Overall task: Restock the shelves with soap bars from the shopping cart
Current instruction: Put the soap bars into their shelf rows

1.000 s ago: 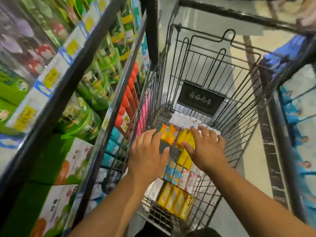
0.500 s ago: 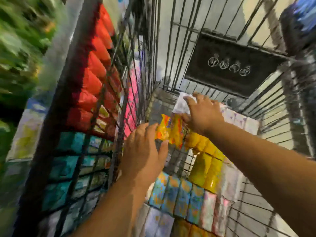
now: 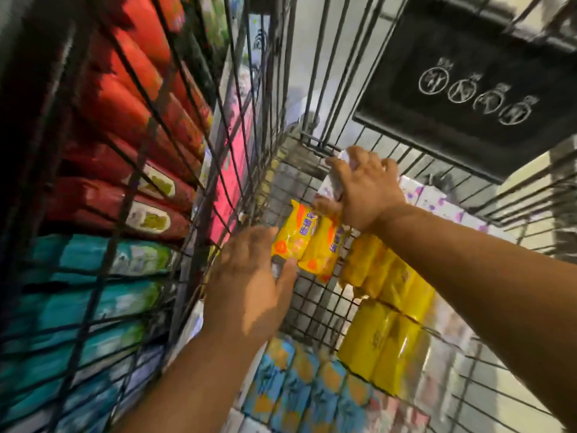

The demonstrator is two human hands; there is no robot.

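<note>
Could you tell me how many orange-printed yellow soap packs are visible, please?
2 packs, side by side: one at the left hand, the other by the right hand; others may be hidden.

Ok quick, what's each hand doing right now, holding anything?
Left hand: open, fingers straight, at the yellow soap pack.
Right hand: grips a white soap pack.

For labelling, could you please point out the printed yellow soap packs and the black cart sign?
printed yellow soap packs (image 3: pixel 292 237), head view, left pack's wrapper front.
black cart sign (image 3: pixel 462 135), head view, bare panel below the icons.
</note>
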